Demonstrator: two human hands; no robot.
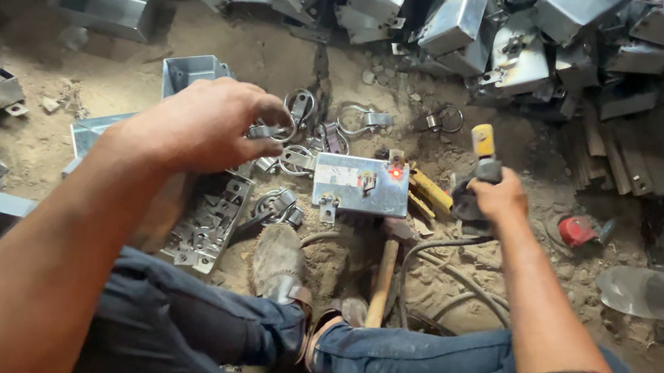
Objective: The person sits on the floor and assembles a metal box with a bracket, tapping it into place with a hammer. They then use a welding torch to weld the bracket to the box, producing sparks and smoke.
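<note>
Fingers (267, 133) of your left hand (202, 122) pinched a ring clip (276, 132), centre-left of frame. Your right hand (497, 199) closed round the welding holder (481, 158), right of centre. Metal box (361, 184) lay mid-frame on dirt, a spot glowing red at its top right corner. More clips (356, 118) above it; hammer (383, 271) below.

Blue jeans, dusty sandals (bare forearms)

Dirt floor (53, 148) strewn with metal boxes (103, 0)
</note>
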